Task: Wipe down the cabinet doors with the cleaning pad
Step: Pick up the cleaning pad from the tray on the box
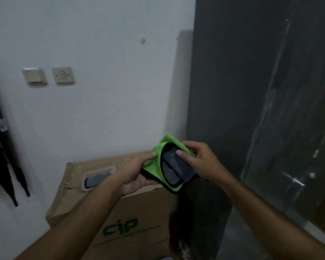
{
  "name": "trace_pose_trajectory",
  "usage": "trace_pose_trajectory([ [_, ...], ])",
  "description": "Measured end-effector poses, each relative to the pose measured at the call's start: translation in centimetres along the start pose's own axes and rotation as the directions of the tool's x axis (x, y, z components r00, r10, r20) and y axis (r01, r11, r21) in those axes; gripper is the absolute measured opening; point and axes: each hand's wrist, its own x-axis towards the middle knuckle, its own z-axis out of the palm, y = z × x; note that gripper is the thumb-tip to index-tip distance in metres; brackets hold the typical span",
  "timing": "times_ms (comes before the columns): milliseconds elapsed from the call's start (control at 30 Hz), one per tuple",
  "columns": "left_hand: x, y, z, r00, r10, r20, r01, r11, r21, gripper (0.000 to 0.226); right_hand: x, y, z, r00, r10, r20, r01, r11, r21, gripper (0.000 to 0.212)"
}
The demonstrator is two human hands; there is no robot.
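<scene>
I hold the cleaning pad [172, 167], green with a black edge and a grey inner face, in front of me at mid-frame. My left hand [134, 174] grips its left edge from below. My right hand [197, 159] pinches its right side, the thumb lying on the grey face. The dark grey cabinet [233, 81] stands just behind and to the right of the pad, and its glossy door [298, 128] with a metal handle [296, 180] fills the right of the view.
A cardboard box [120, 212] with green lettering stands against the white wall below my hands, and a clear container [97, 178] holding something grey lies on it. Two wall switches [48, 76] are at upper left. Black umbrellas [2, 156] hang at the left edge.
</scene>
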Motion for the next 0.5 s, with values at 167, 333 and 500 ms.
trace_pose_trajectory([
  [167,-0.9,-2.3,12.5,0.998,0.051,0.035,-0.043,0.979,-0.2,0.061,-6.8,-0.5,-8.0,0.955,-0.295,-0.034,0.268,0.906,-0.328,0.032],
  [333,-2.2,-4.1,23.7,0.984,0.159,0.078,-0.141,0.971,-0.194,0.054,-12.9,-2.1,-15.9,0.947,-0.31,0.089,0.314,0.823,-0.472,0.039],
  [500,-2.3,-4.1,31.2,0.947,0.317,0.057,-0.316,0.948,-0.022,0.031,-14.8,-4.8,-23.7,0.959,-0.269,-0.089,0.229,0.922,-0.313,0.022],
])
